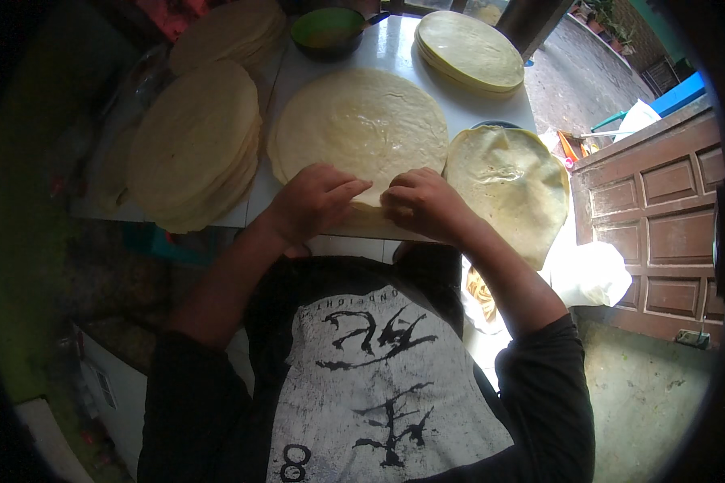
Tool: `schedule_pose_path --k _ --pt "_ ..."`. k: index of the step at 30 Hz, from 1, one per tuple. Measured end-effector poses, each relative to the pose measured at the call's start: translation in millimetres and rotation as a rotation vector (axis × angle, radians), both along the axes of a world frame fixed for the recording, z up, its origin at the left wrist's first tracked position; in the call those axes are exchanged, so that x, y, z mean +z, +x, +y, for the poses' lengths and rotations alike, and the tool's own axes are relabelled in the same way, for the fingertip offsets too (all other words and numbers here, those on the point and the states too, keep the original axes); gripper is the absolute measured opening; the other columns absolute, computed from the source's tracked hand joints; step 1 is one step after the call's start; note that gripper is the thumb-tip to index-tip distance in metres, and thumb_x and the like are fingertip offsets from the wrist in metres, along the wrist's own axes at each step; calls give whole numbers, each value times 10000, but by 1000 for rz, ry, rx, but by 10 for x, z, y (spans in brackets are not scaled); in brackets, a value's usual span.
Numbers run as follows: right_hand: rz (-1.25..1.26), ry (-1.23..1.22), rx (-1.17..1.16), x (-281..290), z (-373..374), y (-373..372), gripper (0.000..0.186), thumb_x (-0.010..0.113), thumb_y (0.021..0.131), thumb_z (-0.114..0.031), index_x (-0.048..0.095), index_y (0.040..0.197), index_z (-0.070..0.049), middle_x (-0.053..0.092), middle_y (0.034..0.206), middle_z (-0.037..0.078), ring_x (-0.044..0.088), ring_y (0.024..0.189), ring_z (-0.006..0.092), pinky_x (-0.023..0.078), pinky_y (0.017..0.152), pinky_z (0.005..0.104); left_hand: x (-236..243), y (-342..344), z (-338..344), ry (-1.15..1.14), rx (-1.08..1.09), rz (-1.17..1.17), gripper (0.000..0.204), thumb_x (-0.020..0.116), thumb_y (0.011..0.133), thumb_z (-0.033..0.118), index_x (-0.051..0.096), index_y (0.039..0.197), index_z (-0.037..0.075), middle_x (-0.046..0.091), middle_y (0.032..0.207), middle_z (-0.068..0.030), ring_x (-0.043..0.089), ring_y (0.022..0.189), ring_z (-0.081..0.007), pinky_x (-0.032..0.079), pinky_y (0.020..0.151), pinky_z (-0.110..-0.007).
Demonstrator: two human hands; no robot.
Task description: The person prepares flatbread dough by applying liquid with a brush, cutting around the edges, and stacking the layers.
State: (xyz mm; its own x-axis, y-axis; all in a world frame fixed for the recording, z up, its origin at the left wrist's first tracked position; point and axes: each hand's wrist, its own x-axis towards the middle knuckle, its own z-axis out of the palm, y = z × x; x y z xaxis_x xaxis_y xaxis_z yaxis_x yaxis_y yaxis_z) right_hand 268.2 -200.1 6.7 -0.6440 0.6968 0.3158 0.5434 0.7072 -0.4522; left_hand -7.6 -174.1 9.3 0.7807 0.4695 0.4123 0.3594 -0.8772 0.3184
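A large, pale, round dough sheet lies flat on the white table in front of me, its middle wet and shiny. My left hand is closed at its near edge, fingers curled and thumb side turned inward. Close beside it, my right hand curls its fingers on the same edge, where a narrow strip of dough seems lifted or folded. The fingertips are partly hidden. By my right forearm, another round sheet with a wrinkled, glossy top drapes over a dark-rimmed container.
Thick stacks of round sheets stand at the left and far left. A third stack sits at the far right. A green bowl with a dark-handled utensil stands at the back. A brown panelled door is on the right.
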Motion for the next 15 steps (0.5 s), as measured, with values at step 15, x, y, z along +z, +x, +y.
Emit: schedule_pose_path --k 15 --pt "-12 -28 2 -31 43 -33 233 802 756 -137 714 971 -147 690 964 52 656 924 299 500 856 412 -90 -3 19 9 -4 6 435 772 781 110 691 1208 78 695 1103 -99 656 1000 -325 509 885 -453"
